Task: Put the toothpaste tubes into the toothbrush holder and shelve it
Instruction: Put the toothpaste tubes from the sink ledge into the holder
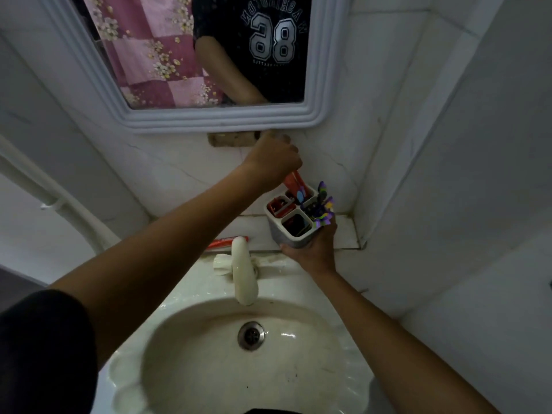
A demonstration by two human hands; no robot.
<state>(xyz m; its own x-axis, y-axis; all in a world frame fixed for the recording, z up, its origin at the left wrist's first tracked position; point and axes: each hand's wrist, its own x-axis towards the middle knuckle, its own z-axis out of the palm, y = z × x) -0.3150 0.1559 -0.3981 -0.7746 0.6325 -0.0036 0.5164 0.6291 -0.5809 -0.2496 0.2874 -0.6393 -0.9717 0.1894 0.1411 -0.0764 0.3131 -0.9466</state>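
Note:
A grey toothbrush holder [282,233] with several compartments is gripped from below and the side by my right hand [315,249], just above the ledge behind the sink. My left hand [276,158] is closed on the top of a red toothpaste tube [294,182] whose lower end stands in the holder's back compartment. Another red tube [279,206] sits in the left compartment. Purple and blue toothbrushes [322,209] stick out of the right compartment. A further red and white toothpaste tube [225,242] lies flat on the ledge, behind the tap.
A cream tap [243,271] arches over the white sink [191,354] with its metal drain [251,335]. The tiled ledge [346,234] runs into the right corner of the wall. A white-framed mirror [209,121] hangs above, with a small brown block [231,140] beneath it.

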